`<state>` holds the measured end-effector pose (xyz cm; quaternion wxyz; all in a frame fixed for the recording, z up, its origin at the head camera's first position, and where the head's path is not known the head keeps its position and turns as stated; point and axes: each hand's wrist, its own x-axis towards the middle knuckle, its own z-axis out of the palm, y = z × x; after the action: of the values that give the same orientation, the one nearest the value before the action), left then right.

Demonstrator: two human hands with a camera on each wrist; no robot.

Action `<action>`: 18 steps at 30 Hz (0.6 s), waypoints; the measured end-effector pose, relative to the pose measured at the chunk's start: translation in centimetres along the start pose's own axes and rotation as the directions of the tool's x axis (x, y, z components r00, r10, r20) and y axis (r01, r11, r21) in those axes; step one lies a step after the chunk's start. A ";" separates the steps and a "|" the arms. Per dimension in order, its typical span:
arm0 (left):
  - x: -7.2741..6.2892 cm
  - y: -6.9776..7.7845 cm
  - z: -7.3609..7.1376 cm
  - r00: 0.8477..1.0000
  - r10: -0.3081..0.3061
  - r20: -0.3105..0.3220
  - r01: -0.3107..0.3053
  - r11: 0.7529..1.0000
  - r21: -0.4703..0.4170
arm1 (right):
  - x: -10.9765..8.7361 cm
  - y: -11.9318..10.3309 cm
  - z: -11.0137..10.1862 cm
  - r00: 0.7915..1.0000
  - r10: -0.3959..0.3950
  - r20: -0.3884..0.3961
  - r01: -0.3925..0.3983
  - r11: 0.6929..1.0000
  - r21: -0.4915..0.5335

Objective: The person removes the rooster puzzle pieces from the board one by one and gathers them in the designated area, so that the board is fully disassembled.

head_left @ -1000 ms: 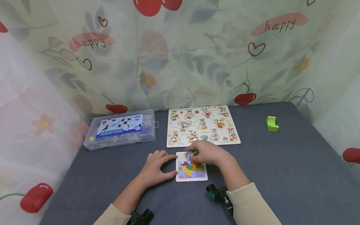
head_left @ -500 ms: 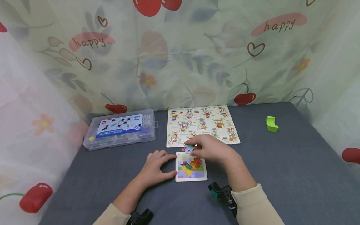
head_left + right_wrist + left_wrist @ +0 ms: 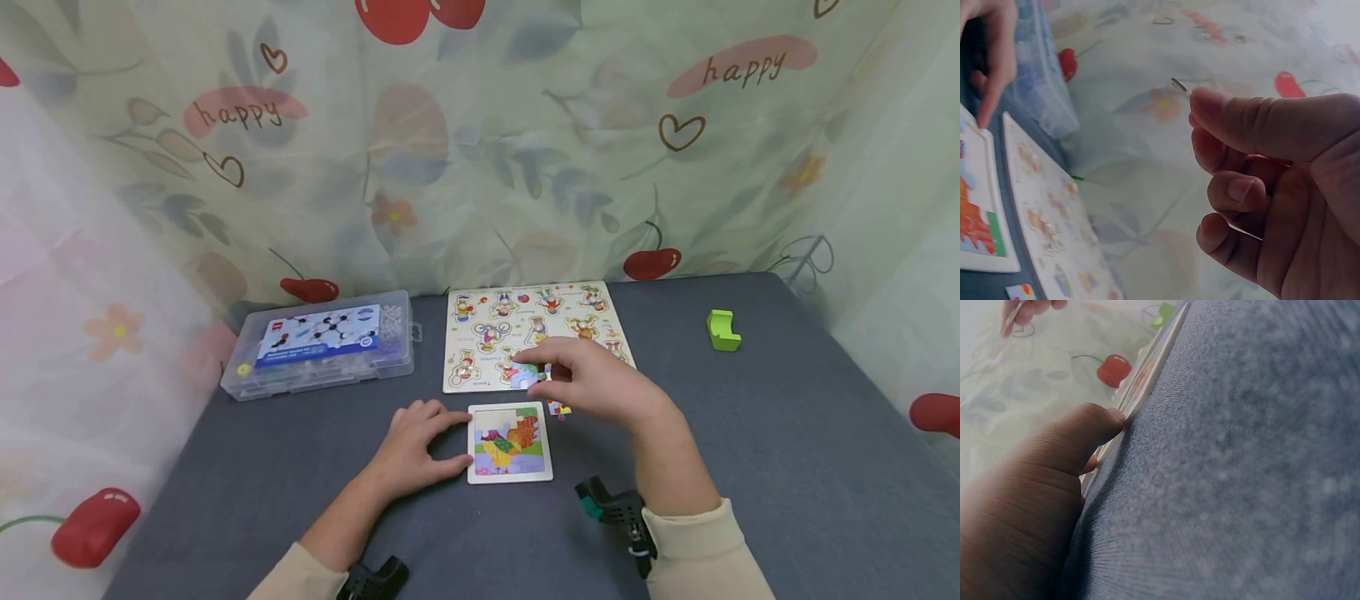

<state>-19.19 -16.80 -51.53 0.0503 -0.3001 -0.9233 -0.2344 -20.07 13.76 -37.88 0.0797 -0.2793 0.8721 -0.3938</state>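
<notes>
My right hand [image 3: 596,379] is raised over the front edge of a peg puzzle board [image 3: 453,367], pinching a light-blue jigsaw piece [image 3: 522,377] between thumb and fingers. In the right wrist view that jigsaw piece [image 3: 1180,87] shows edge-on. Thumb and index finger of my left hand [image 3: 416,450] rest against the left side of a small white-rimmed jigsaw tray [image 3: 510,479]. The tray holds a hen picture; its upper left part is bare. Another loose jigsaw piece [image 3: 558,408] lies on the table beyond the tray's far right corner, partly under the right hand.
A clear plastic case [image 3: 322,346] with a blue label stands at the back left. Far to the right sits a green block [image 3: 723,331] with a curved notch. A printed curtain [image 3: 480,167] hangs behind the dark cloth-covered table [image 3: 750,467].
My right hand has lifted the light-blue piece out of the tray area, then moved it away and rightward over the peg board. A loose piece has come into sight. The left hand stays put.
</notes>
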 end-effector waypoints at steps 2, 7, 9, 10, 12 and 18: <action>0.0 0.0 0.0 1.000 0.003 -0.003 -0.003 1.000 0.000 | -0.4 0.0 -0.5 1.000 0.001 -0.014 -0.001 1.000 0.013; 0.0 0.1 0.0 1.000 0.002 -0.004 -0.002 1.000 0.002 | -1.3 0.1 -1.5 0.998 0.004 -0.055 -0.002 0.999 0.041; 0.0 0.1 0.0 1.000 -0.003 0.000 0.003 1.000 0.001 | -1.6 0.1 -1.8 0.997 0.016 -0.073 -0.013 0.999 0.047; 0.0 0.1 0.0 1.000 -0.004 0.000 0.004 1.000 0.001 | -1.8 0.2 -1.9 0.996 0.024 -0.083 -0.020 0.999 0.050; 0.0 0.1 0.0 1.000 -0.006 0.002 0.006 1.000 0.001 | -2.0 0.4 -2.2 0.994 0.041 -0.100 -0.036 0.998 0.050; -0.1 0.2 -0.1 1.000 -0.002 0.004 0.002 1.000 0.000 | -2.6 0.9 -3.0 0.991 0.059 -0.120 -0.054 0.997 0.048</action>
<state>-19.04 -16.77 -51.38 0.0481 -0.2998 -0.9236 -0.2339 -19.34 17.64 -36.68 0.0440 -0.2283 0.8739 -0.4268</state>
